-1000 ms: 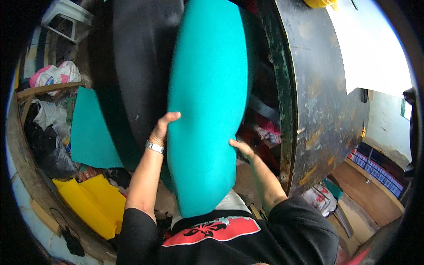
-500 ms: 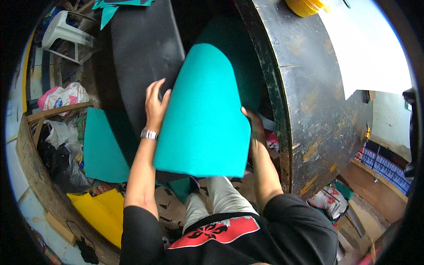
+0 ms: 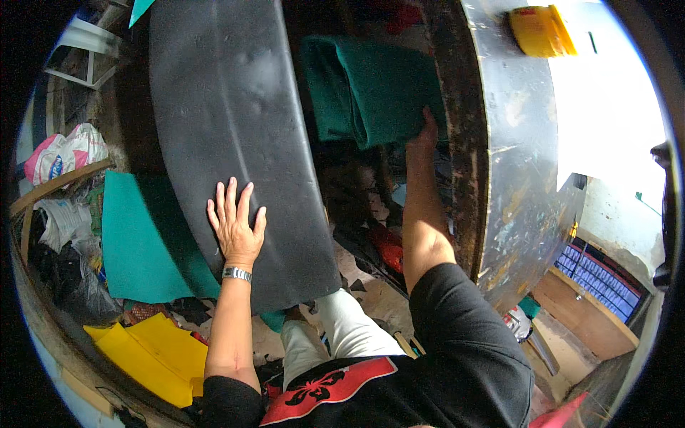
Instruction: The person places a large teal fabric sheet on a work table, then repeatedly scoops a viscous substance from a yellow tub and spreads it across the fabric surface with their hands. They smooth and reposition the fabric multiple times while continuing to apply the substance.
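My left hand (image 3: 239, 227) lies flat with its fingers spread on a black smooth-topped bench (image 3: 250, 107). On the right, my right hand (image 3: 425, 134) reaches into the dark gap past the bench and grips the near right edge of a folded green sheet (image 3: 392, 93). The sheet is felt-like and doubled over, its fold facing left and towards me. Part of my right hand's fingers is hidden behind the sheet.
A worn dark table (image 3: 517, 143) edges the gap on the right, with a yellow tub (image 3: 542, 32) and a white sheet (image 3: 606, 107) on it. At left lie another green sheet (image 3: 146, 242), yellow sheets (image 3: 153, 353) and a pink-and-white sack (image 3: 68, 155). A white plastic stool (image 3: 89, 53) stands far left.
The green sheet has moved away from me into the gap, carried by my right hand. My left hand has left the sheet's side and come down onto the black bench.
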{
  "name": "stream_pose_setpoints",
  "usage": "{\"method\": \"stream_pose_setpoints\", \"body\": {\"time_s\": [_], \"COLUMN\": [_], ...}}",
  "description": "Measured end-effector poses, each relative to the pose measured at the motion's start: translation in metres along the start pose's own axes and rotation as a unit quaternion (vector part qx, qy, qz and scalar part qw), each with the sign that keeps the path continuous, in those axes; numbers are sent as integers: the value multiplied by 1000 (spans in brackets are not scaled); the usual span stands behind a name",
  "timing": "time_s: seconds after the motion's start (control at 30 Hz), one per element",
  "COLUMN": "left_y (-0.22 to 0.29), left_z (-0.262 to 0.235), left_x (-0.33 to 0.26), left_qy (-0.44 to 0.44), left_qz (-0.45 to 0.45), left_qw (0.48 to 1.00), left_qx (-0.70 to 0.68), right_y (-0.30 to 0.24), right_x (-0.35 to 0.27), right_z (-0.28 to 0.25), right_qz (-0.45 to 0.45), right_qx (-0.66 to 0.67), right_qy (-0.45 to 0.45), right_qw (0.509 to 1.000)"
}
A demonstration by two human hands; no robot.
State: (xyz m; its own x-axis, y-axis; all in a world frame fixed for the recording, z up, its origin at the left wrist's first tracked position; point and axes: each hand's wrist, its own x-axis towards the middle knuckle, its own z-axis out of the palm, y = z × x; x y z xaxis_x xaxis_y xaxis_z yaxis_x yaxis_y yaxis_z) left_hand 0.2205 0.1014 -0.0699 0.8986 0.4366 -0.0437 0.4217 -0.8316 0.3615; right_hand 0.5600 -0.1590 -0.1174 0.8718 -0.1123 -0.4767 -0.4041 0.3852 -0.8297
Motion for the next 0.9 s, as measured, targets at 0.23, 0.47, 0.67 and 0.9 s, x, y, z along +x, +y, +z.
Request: {"method": "stream_pose_setpoints", "body": {"time_s": [0.23,0.47,0.67,0.9], "left_y": [-6,-18,-14,-79], "left_z": [-2,-1,-1,-1], "left_x": [4,2,-14,-172], "left_qy": [18,60,130,350], "left_qz": [0,5,17,-240], "left_qw": [998,992,967,770], "left_qx": [-53,-113,-219,-475], "right_y": [33,59,48,36], "right_x": [110,75,-54,-257], "right_z": [-11,-51,-98,-83], "right_qz": [31,166,140,-100], "right_qx": [-129,-360,-328,-487], "right_qy": [-34,-24,-121,-303], "right_qw": [991,918,926,813]}}
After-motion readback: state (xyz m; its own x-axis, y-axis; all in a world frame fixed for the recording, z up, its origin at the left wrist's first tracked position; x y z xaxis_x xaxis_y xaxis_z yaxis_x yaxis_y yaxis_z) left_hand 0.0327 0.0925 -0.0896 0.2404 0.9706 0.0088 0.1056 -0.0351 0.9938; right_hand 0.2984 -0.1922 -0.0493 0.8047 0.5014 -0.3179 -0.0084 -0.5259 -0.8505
